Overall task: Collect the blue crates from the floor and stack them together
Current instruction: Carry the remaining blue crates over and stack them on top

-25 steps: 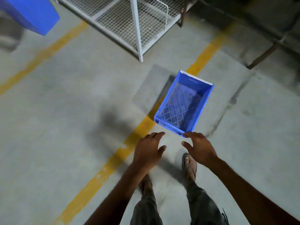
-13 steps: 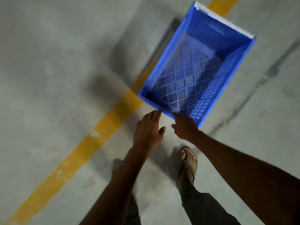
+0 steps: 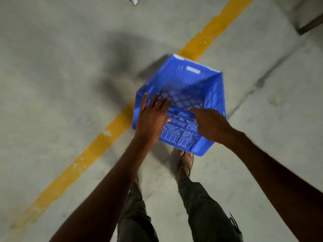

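Note:
An empty blue crate (image 3: pixel 192 79) with slotted walls and a lattice bottom hangs tilted just above the grey floor, over a yellow line; its near wall faces me and its image is blurred. My right hand (image 3: pixel 211 126) curls over the near rim at the right, fingers hidden inside. My left hand (image 3: pixel 152 117) lies over the near left corner with fingers straight and spread, not closed around the rim. No other crate is in view.
The yellow painted line (image 3: pixel 209 34) runs diagonally across the concrete floor. My sandalled foot (image 3: pixel 186 161) stands right below the crate. A white rack leg (image 3: pixel 133 0) shows at the top edge, and a dark bar (image 3: pixel 311 26) at the top right.
Both hands went from hovering before the crate's near edge to touching it. The right hand closed on the rim and the crate tipped up off the floor towards me.

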Demonstrator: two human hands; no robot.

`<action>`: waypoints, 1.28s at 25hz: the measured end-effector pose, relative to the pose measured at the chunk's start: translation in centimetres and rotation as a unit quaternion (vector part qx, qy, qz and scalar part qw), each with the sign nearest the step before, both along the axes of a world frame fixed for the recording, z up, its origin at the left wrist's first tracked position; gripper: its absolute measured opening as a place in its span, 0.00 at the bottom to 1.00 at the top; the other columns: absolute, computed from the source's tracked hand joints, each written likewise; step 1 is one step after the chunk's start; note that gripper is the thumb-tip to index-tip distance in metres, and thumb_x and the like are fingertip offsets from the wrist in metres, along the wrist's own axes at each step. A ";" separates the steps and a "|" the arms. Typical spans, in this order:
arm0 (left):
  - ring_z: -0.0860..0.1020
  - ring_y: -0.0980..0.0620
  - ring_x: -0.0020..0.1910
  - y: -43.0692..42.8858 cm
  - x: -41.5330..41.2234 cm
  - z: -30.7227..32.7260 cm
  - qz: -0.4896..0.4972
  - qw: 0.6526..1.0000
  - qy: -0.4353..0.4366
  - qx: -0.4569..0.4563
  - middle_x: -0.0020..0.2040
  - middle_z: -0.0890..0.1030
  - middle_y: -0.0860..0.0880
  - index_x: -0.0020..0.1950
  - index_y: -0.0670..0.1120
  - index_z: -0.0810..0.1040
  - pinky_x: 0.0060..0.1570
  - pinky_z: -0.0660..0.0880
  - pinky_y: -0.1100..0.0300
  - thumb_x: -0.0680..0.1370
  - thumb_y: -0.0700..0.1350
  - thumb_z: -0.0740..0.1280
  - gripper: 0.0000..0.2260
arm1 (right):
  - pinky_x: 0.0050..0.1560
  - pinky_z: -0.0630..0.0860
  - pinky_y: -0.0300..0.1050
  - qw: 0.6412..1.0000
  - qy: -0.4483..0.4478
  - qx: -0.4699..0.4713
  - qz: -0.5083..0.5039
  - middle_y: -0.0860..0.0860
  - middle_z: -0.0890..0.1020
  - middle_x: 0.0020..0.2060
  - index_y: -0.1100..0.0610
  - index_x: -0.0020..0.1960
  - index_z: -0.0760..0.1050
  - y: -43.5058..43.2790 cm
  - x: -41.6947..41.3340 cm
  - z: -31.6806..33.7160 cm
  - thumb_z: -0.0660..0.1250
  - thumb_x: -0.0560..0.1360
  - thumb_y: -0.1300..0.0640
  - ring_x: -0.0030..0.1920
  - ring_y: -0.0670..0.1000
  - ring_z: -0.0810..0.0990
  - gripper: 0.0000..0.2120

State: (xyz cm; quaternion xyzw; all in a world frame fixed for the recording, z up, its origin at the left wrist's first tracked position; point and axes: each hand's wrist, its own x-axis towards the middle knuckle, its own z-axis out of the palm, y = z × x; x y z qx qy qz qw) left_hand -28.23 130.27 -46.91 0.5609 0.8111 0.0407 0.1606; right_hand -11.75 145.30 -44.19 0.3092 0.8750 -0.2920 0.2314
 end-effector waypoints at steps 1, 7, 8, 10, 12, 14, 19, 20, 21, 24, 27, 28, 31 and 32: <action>0.77 0.42 0.64 0.8 -1.2 2.7 0.005 1.000 -0.001 -0.005 0.60 0.82 0.47 0.65 0.47 0.77 0.73 0.63 0.42 0.69 0.53 0.77 0.26 | 0.54 0.74 0.51 0.999 0.031 -0.001 -0.010 0.57 0.82 0.57 0.54 0.68 0.73 0.7 -0.6 2.6 0.66 0.73 0.65 0.58 0.61 0.80 0.24; 0.80 0.46 0.55 -5.1 -5.2 19.6 0.118 0.973 -0.192 -0.054 0.48 0.80 0.53 0.57 0.51 0.78 0.57 0.69 0.51 0.73 0.58 0.74 0.18 | 0.48 0.78 0.48 0.990 0.110 -0.074 0.053 0.45 0.85 0.48 0.45 0.55 0.80 1.5 -4.0 17.5 0.70 0.75 0.47 0.48 0.50 0.82 0.09; 0.80 0.47 0.53 -7.8 -5.1 22.4 0.146 0.969 -0.192 -0.048 0.46 0.80 0.55 0.56 0.52 0.79 0.57 0.69 0.51 0.73 0.59 0.73 0.17 | 0.48 0.77 0.48 0.988 0.089 -0.089 0.091 0.44 0.84 0.46 0.45 0.52 0.81 1.4 -4.1 20.2 0.72 0.74 0.44 0.48 0.49 0.81 0.10; 0.81 0.51 0.49 -14.0 -4.7 27.4 0.203 0.961 -0.189 -0.020 0.45 0.82 0.55 0.54 0.53 0.80 0.57 0.72 0.51 0.70 0.63 0.72 0.19 | 0.50 0.75 0.45 0.971 0.055 -0.182 0.144 0.41 0.83 0.47 0.45 0.51 0.80 0.0 -4.3 24.9 0.77 0.68 0.43 0.52 0.46 0.80 0.15; 0.81 0.56 0.45 -21.1 -4.1 32.0 0.261 0.938 -0.223 0.044 0.45 0.84 0.55 0.50 0.52 0.81 0.54 0.73 0.53 0.68 0.61 0.74 0.17 | 0.54 0.72 0.35 0.947 0.064 -0.221 0.226 0.36 0.80 0.52 0.42 0.53 0.76 -3.8 -5.0 28.5 0.82 0.62 0.45 0.55 0.38 0.77 0.23; 0.80 0.56 0.45 -29.0 -2.4 36.0 0.323 0.909 -0.246 0.098 0.47 0.83 0.55 0.49 0.49 0.82 0.51 0.74 0.56 0.68 0.51 0.79 0.13 | 0.55 0.71 0.36 0.918 0.090 -0.163 0.349 0.35 0.78 0.54 0.40 0.55 0.74 -9.9 -5.9 30.1 0.82 0.57 0.41 0.56 0.38 0.74 0.30; 0.81 0.54 0.50 -49.3 3.3 43.1 0.417 0.884 -0.164 0.132 0.50 0.83 0.55 0.53 0.53 0.81 0.54 0.75 0.62 0.69 0.49 0.76 0.14 | 0.50 0.73 0.51 0.815 0.317 -0.081 0.477 0.46 0.80 0.48 0.45 0.52 0.75 -27.4 -9.6 32.1 0.74 0.71 0.55 0.50 0.53 0.78 0.13; 0.81 0.57 0.52 -53.3 4.4 44.3 0.442 0.875 -0.145 0.137 0.52 0.83 0.59 0.54 0.59 0.80 0.57 0.74 0.64 0.68 0.46 0.75 0.16 | 0.50 0.73 0.52 0.794 0.348 -0.082 0.492 0.48 0.80 0.46 0.47 0.51 0.76 -31.2 -10.6 33.4 0.70 0.75 0.57 0.49 0.55 0.78 0.08; 0.80 0.61 0.55 -57.0 5.7 45.8 0.468 0.864 -0.118 0.142 0.54 0.82 0.63 0.55 0.64 0.79 0.60 0.72 0.64 0.68 0.46 0.74 0.19 | 0.50 0.73 0.54 0.772 0.368 -0.088 0.511 0.50 0.80 0.44 0.50 0.51 0.77 -35.6 -11.5 35.3 0.69 0.74 0.60 0.47 0.56 0.78 0.08; 0.74 0.61 0.61 -65.3 10.9 49.0 0.527 0.836 -0.054 0.144 0.57 0.78 0.68 0.58 0.66 0.77 0.69 0.65 0.54 0.72 0.63 0.66 0.15 | 0.50 0.73 0.57 0.707 0.398 -0.067 0.581 0.51 0.82 0.44 0.53 0.54 0.79 -49.7 -14.0 39.6 0.72 0.67 0.60 0.47 0.57 0.79 0.16; 0.74 0.57 0.51 -70.1 15.6 50.1 0.555 0.813 0.033 0.173 0.50 0.78 0.61 0.54 0.58 0.74 0.59 0.68 0.56 0.72 0.70 0.68 0.20 | 0.53 0.65 0.49 0.624 0.421 -0.020 0.658 0.49 0.82 0.46 0.49 0.60 0.77 -63.7 -14.5 43.5 0.75 0.68 0.50 0.51 0.51 0.76 0.21; 0.74 0.53 0.49 -72.5 17.1 50.3 0.573 0.796 0.074 0.181 0.47 0.76 0.58 0.51 0.57 0.70 0.54 0.68 0.55 0.72 0.68 0.70 0.19 | 0.52 0.64 0.48 0.597 0.423 -0.012 0.681 0.49 0.82 0.45 0.48 0.60 0.76 -68.4 -13.7 44.6 0.75 0.69 0.48 0.51 0.50 0.76 0.22; 0.71 0.49 0.46 -79.9 20.7 50.4 0.627 0.740 0.114 0.215 0.44 0.71 0.55 0.49 0.55 0.65 0.47 0.70 0.50 0.72 0.55 0.73 0.17 | 0.53 0.66 0.48 0.565 0.424 -0.022 0.708 0.49 0.82 0.45 0.49 0.63 0.75 -78.3 -11.0 46.4 0.73 0.71 0.44 0.51 0.50 0.77 0.23; 0.70 0.49 0.45 -82.0 21.7 50.3 0.645 0.719 0.121 0.228 0.44 0.71 0.54 0.48 0.53 0.67 0.46 0.70 0.50 0.72 0.52 0.74 0.16 | 0.54 0.67 0.49 0.556 0.423 -0.023 0.715 0.48 0.82 0.45 0.49 0.63 0.75 -80.8 -10.1 46.5 0.73 0.70 0.44 0.50 0.50 0.77 0.24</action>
